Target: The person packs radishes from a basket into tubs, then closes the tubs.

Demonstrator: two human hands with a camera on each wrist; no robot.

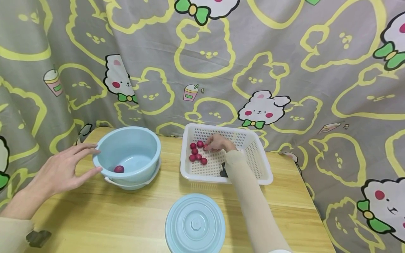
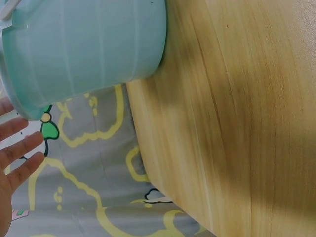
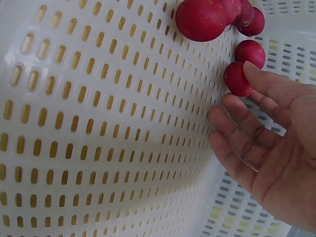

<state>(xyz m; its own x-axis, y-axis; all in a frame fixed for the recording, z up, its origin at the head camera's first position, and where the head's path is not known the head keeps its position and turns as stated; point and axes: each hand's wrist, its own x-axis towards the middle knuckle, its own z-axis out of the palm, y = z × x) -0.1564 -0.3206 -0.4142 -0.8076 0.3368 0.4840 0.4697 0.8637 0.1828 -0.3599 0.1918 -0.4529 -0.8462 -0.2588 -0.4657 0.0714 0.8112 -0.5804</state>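
Note:
My right hand reaches into a white slotted plastic basket and pinches a small round red radish between thumb and index finger, its other fingers spread loosely. Several more radishes lie in the left part of the basket. On the left, my left hand has its fingers extended at the rim of a light blue bucket. The left wrist view shows those fingertips beside the rim. One radish sits on the bucket's floor.
A round light blue lid lies on the wooden table in front of the basket. The bucket's pale handle hangs down its near side. Behind the table hangs a grey curtain with cartoon prints.

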